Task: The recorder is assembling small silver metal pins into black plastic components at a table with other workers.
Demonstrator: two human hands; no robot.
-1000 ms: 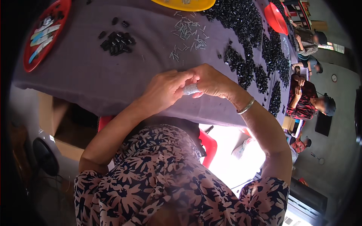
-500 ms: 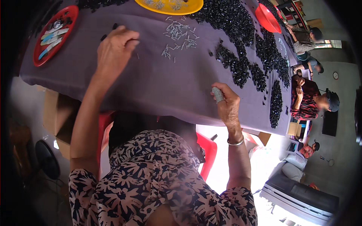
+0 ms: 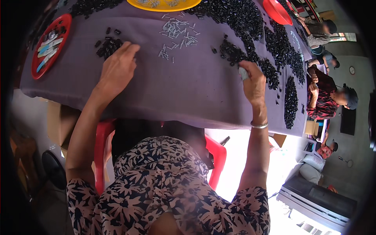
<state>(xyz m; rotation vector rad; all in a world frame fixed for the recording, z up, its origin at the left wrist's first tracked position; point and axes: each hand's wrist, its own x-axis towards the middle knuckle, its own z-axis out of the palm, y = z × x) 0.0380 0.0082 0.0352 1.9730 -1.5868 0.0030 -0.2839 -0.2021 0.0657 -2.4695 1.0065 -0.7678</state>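
My left hand (image 3: 118, 69) is closed, fingers curled in, at the near edge of a small heap of black plastic pieces (image 3: 108, 47). Whatever its fingertips hold is too small to make out. My right hand (image 3: 253, 83), with a pale grey wrap (image 3: 243, 73) on its thumb, reaches to the near side of a cluster of small black pieces (image 3: 232, 52). Its fingers are bent together, and their tips hide what they may grip. Between the hands and farther off lies a scatter of small silvery pins (image 3: 174, 31).
A purple cloth (image 3: 172, 90) covers the table. At the far side stands a yellow plate (image 3: 164, 7) holding pins; a red tray (image 3: 51, 46) with blue-and-white handled tools lies left. A red bowl (image 3: 277, 12) and a large spread of black pieces (image 3: 280, 55) occupy the right. Several people sit beyond.
My left hand has drawn back toward me, uncovering the small black heap. My right hand has gone forward and right to the black pieces. The view has shifted slightly.
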